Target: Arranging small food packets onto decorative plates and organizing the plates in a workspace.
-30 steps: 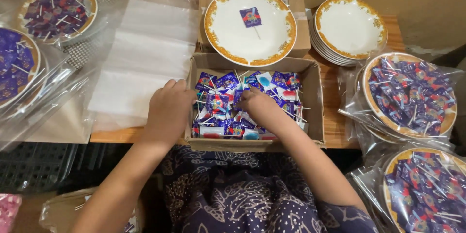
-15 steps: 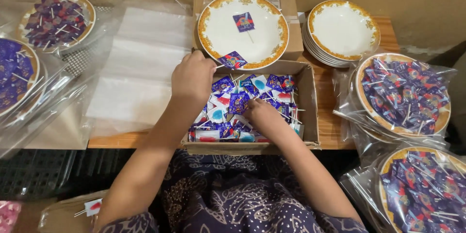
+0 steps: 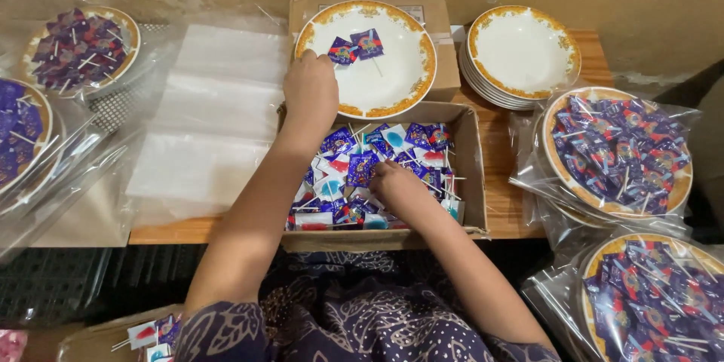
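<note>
Fingers of the left hand (image 3: pixel 311 93) touch a wrapped lollipop (image 3: pixel 342 50) on the plate (image 3: pixel 392 98).

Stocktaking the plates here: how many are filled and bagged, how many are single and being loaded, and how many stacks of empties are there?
Filled, bagged plates: 4
Plate being loaded, holding 2 wrapped lollipops: 1
Stack of empty plates: 1
Total: 6

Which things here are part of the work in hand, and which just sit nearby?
In hand: left hand placing wrapped lollipops on the plate; right hand in the cardboard box.

Nearby: stacked empty plates, bagged filled plates, clear bags.
</note>
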